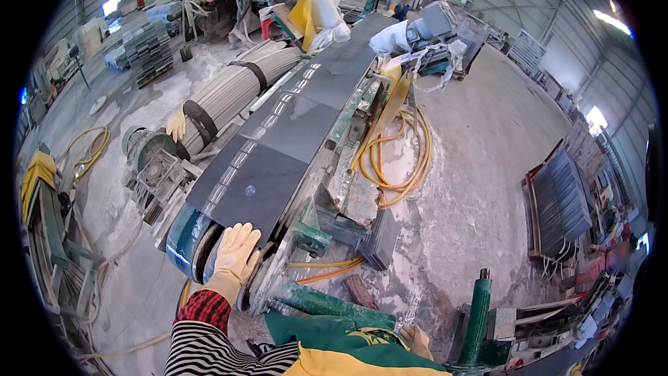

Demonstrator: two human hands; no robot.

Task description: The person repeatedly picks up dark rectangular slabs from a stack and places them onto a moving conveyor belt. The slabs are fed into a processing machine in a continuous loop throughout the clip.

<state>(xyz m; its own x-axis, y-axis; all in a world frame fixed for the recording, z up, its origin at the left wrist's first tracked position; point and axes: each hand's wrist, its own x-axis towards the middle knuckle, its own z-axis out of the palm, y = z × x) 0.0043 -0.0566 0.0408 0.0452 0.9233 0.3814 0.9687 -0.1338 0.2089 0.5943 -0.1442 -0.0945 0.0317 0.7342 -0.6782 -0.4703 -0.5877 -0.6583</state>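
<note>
My left hand [238, 257], in a cream rubber glove, lies with fingers stretched out at the near end of a conveyor. Its fingertips reach the front edge of a dark grey stone slab [275, 174]. More dark slabs [298, 120] lie end to end behind it, with a row of shiny reflections along them. Below the hand is the conveyor's blue curved end [186, 237]. My right hand [416, 340] is low beside my green and yellow apron [348, 345], away from the slabs; its fingers are mostly hidden.
Left of the conveyor are a motor [158, 170], a ribbed roll [233, 90] and a loose glove [177, 124]. Yellow hoses [417, 160] coil at right, near a green post [476, 317]. A rack of slabs [560, 191] stands far right. Another person [400, 3] is at the far end.
</note>
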